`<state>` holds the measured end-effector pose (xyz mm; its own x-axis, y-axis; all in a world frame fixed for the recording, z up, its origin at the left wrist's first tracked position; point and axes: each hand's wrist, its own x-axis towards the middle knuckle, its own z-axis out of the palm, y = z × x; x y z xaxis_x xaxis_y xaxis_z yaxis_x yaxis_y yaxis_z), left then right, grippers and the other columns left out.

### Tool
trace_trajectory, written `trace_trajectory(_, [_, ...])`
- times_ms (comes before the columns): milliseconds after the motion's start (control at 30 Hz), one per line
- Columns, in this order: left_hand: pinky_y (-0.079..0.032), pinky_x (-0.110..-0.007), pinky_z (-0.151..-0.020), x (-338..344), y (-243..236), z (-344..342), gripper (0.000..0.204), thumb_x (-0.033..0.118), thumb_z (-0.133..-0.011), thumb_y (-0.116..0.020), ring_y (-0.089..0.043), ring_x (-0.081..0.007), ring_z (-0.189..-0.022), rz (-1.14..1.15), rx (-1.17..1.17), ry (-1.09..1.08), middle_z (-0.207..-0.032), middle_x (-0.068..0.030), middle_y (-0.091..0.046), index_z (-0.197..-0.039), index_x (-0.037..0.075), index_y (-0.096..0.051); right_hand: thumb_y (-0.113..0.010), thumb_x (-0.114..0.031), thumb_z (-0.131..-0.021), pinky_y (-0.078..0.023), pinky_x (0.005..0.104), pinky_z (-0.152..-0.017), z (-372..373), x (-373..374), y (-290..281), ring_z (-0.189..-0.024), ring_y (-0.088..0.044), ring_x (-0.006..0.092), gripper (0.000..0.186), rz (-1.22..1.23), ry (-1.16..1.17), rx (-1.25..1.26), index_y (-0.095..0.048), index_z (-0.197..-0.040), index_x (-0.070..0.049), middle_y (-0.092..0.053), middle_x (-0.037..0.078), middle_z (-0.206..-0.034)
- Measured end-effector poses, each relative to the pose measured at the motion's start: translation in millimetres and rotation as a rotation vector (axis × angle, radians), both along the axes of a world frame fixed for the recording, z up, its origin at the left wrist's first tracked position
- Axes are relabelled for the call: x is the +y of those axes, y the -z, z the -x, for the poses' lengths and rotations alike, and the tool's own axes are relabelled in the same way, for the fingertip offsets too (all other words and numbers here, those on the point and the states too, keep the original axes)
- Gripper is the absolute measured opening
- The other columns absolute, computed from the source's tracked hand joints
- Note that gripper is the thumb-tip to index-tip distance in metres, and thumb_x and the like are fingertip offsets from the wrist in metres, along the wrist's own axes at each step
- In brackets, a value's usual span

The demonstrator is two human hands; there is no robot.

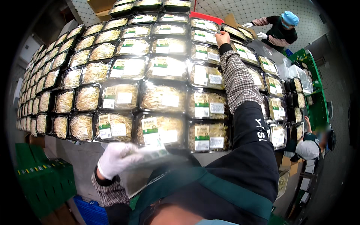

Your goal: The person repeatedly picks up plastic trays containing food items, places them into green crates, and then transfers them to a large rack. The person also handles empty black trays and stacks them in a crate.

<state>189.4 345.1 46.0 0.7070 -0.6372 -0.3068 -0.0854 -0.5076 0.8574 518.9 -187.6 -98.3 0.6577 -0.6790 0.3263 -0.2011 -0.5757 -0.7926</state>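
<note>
Rows of black trays of bean sprouts under clear film, such as one tray (209, 136), cover the table in front of me. Many in the nearer and right rows carry green-and-white labels; those on the left show none. My left hand (117, 159), in a white glove, is closed on a blurred sheet of green-and-white labels (152, 153) at the table's near edge. My right hand (222, 38) is bare and stretched far forward. Its fingers are bent down at the right edge of a labelled tray (204, 36); whether a label is between them is too small to see.
Green crates (47, 180) and a blue crate (90, 210) stand at the lower left. A co-worker with a blue cap (290, 18) and white gloves works at the far right. Another person in a white cap (307, 149) is at the right, near a green rack (317, 90).
</note>
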Motion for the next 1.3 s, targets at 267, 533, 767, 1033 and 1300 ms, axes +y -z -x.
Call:
trace_trajectory(267, [-0.046, -0.028, -0.053, 8.3, 15.9, 20.9, 0.023, 0.021, -0.074, -0.077, -0.061, -0.0201, -0.057, -0.011, -0.101, -0.086, -0.066, -0.01, -0.063, -0.079, 0.002, -0.066, -0.06, -0.017, -0.08, -0.046, 0.0434, -0.086, -16.0, 16.5, 33.9, -0.1, -0.058, 0.0351, 0.032, 0.425, 0.091, 0.168, -0.053, -0.109, -0.007, -0.057, 0.018, -0.11])
trace_trajectory(533, [-0.049, -0.033, -0.057, 4.8, 14.5, 11.7, 0.021, 0.021, -0.074, -0.075, -0.062, -0.0258, -0.063, -0.014, -0.158, 0.015, -0.068, -0.0129, -0.063, -0.079, 0.003, -0.066, -0.068, -0.024, -0.078, -0.05, 0.035, -0.068, 20.0, 5.6, 11.1, -0.075, -0.065, 0.0254, 0.023, 0.031, -0.09, 0.259, -0.067, -0.085, -0.002, -0.065, 0.014, -0.077])
trace_trajectory(767, [-0.048, -0.034, -0.057, -12.2, 9.6, 12.1, 0.016, 0.022, -0.077, -0.071, -0.062, -0.0297, -0.064, 0.053, -0.36, 0.078, -0.069, -0.014, -0.062, -0.081, 0.006, -0.068, -0.062, -0.025, -0.075, -0.049, 0.0425, -0.079, 63.3, 28.9, 20.8, -0.086, -0.063, 0.0382, 0.028, 0.212, 0.015, 0.336, -0.07, -0.081, 0.001, -0.065, 0.024, -0.087])
trace_trajectory(1033, [-0.047, -0.034, -0.056, -9.2, 8.7, 20.3, 0.015, 0.019, -0.079, -0.068, -0.061, -0.0296, -0.062, 0.04, -0.345, 0.013, -0.069, -0.0151, -0.061, -0.079, 0.004, -0.066, -0.055, -0.016, -0.085, -0.05, 0.0458, -0.076, 100.6, 63.2, -4.0, -0.091, -0.061, 0.0375, 0.024, 0.544, 0.085, 0.366, -0.054, -0.105, -0.004, -0.057, 0.02, -0.109])
trace_trajectory(1300, [-0.044, -0.036, -0.052, -5.0, 2.3, 23.6, 0.015, 0.02, -0.081, -0.066, -0.058, -0.0301, -0.055, 0.018, -0.612, -0.014, -0.062, -0.0157, -0.057, -0.079, 0.005, -0.064, -0.06, -0.023, -0.089, -0.047, 0.0265, -0.073, 290.4, 262.3, -156.2, -0.088, -0.058, 0.0092, 0.027, 0.005, -1.694, 0.349, -0.062, -0.11, -0.005, -0.065, 0.003, -0.102])
